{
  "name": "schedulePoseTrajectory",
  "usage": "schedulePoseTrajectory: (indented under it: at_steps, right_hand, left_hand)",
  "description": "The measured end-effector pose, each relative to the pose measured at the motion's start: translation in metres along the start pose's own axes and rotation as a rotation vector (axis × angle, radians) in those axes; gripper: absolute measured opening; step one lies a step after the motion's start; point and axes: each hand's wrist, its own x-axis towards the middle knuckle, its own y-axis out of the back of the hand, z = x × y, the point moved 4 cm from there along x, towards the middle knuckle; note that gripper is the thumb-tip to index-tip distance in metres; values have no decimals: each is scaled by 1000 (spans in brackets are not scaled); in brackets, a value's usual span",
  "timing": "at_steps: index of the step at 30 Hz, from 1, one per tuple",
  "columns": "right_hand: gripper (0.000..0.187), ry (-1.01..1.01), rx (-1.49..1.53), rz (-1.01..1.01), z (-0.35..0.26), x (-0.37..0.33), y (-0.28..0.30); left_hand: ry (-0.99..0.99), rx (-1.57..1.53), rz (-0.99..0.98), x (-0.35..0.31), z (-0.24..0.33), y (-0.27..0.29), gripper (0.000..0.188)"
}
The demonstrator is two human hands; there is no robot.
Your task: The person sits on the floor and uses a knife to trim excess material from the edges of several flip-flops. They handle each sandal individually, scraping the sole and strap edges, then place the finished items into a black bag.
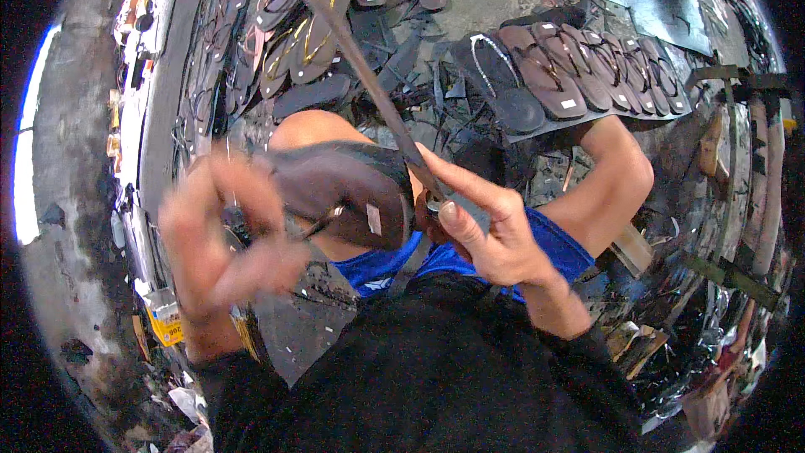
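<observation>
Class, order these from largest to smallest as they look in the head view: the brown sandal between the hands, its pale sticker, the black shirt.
1. Black shirt
2. Brown sandal
3. Pale sticker

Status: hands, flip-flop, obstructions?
Left hand blurred, contact unclear. Right hand gripping long dark strip. Brown flip-flop between hands. Strip slants across view.

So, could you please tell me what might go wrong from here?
The brown sandal seems propped over the left leg and might slip; how the blurred left hand grips is unclear. The long strip in the right hand extends toward the sandals ahead and could catch one if lowered.
</observation>
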Motion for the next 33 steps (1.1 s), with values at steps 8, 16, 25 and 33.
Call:
schedulePoseTrajectory:
  at_steps: [8, 16, 25, 33]
  right_hand:
    - [52, -167, 18, 134, 14, -34, -5]
    - [35, -258, -677, 324, 19, -138, 23]
    - [30, -389, -686, 254, 24, -100, 2]
    - [30, -322, -576, 59, 37, -58, -15]
  left_hand:
    - [50, -1399, 850, 17, -88, -122, 54]
    - [218, -1548, 969, 41, -127, -122, 35]
    - [267, -1388, 920, -8, -144, -154, 33]
    - [315, -1407, 963, -35, -147, -150, 29]
